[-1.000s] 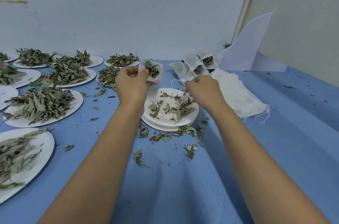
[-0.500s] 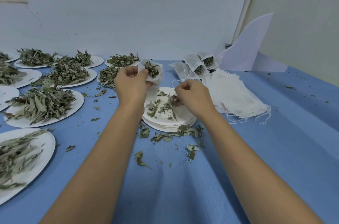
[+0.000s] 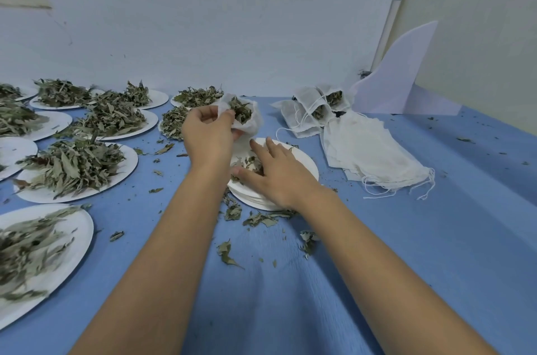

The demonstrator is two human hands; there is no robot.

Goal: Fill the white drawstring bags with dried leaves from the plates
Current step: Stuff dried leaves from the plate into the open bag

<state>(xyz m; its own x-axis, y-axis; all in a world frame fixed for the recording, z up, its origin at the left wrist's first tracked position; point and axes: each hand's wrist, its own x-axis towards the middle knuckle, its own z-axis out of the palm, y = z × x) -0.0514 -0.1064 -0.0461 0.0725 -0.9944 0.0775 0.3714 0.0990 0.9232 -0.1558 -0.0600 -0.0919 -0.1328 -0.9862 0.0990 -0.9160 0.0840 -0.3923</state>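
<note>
Head camera, looking down: the left hand [image 3: 207,136] grips a white drawstring bag [image 3: 247,122], thumb and fingertips pinching the near rim of its mouth. The bag hangs just above and beyond the right fingertips, its long axis roughly upright and leaning a little away. Its open mouth points up and towards the person, with dried leaves showing inside.

The right hand [image 3: 279,174] lies on a stack of white plates [image 3: 308,162], fingers spread and nearly straight, the thumb out to the side. Under the fingers lie a few loose leaves [image 3: 247,161]; whether any are pinched beneath the palm cannot be told.

Beyond and to the right of the right fingers stand filled bags [image 3: 313,113], and beside them lies a pile of flat empty bags [image 3: 369,148] with trailing strings. Left of the left fingers, plates heaped with leaves [image 3: 130,157] cover a blue cloth [image 3: 406,238] strewn with leaf bits. A pale wall [image 3: 232,20] rises behind, with a white board [image 3: 398,78] leaning in the corner.
</note>
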